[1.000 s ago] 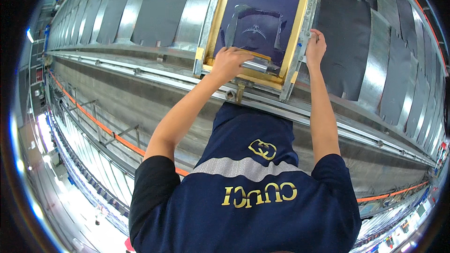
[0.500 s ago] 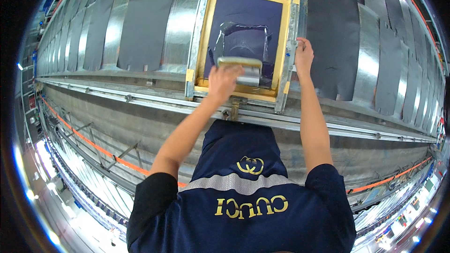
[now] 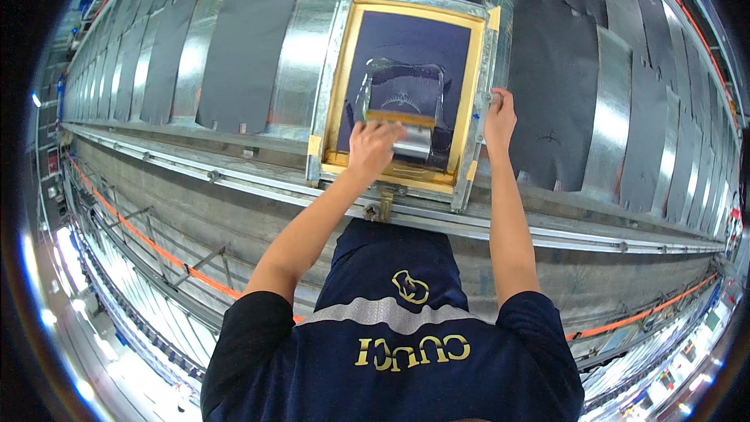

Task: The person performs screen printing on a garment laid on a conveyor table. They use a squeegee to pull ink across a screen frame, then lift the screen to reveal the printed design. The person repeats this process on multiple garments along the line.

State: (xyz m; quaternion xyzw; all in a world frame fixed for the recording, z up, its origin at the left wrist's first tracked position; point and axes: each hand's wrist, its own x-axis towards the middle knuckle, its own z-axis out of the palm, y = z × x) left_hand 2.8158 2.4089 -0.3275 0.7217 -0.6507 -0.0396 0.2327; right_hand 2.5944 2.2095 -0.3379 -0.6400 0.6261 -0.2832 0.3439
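Observation:
My left hand (image 3: 375, 142) is closed on a broad squeegee (image 3: 410, 141) with a metallic body and amber upper edge, in the lower middle of a screen (image 3: 414, 35). The screen has a dark purple mesh, a wet squarish outline and a pale crest-like design, inside a yellow-bordered metal frame (image 3: 332, 86) with tape pieces. My right hand (image 3: 500, 121) grips a fitting on the frame's right side, fingers curled round it.
Dark fabric panels (image 3: 551, 78) lie in rows on a long metal table (image 3: 285, 47), either side of the frame. A metal rail (image 3: 570, 231) runs along its near edge. Below run a concrete strip and orange bars (image 3: 176, 258).
The view has shifted, so the frame appears lower. My left hand and the squeegee have moved slightly up the mesh, away from its near edge, and the squeegee lies more level. My right hand stays on the frame.

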